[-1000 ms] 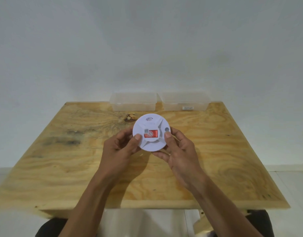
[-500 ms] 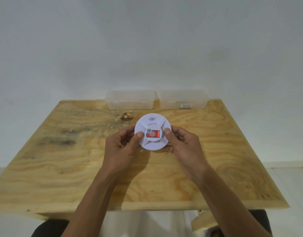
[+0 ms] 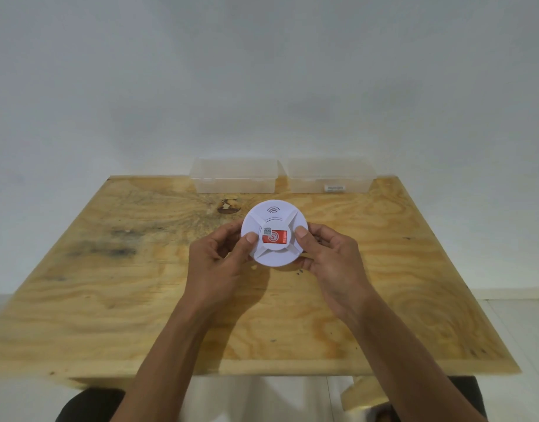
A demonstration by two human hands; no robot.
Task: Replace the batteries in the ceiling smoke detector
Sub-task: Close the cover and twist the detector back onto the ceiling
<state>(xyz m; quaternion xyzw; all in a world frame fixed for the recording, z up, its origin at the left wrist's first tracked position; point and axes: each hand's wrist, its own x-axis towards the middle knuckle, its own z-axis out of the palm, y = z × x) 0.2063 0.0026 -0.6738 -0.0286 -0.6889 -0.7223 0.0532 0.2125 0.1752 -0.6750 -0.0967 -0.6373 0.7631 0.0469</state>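
Behind everything stands a plain pale wall (image 3: 262, 71), and against it a plywood table (image 3: 140, 300) fills most of the view, its grain swirled and marked by a dark smudge on the left and a small knot near the far edge. At the table's far edge sit two clear plastic boxes side by side, nearly touching: the left box (image 3: 234, 175) and the right box (image 3: 329, 175), which carries a small white label on its front wall. Above the middle of the table, a little nearer than the boxes, both bare forearms reach in from the bottom edge and meet at a round white detector (image 3: 274, 233), held up off the wood with its flat face tilted toward the camera. The left hand (image 3: 219, 263) grips the detector's left rim, thumb laid on the face and fingers curled behind. The right hand (image 3: 329, 263) grips the right rim likewise, thumb on the face. On the detector's centre sits a red sticker (image 3: 276, 238) with a small code square at its left corner.
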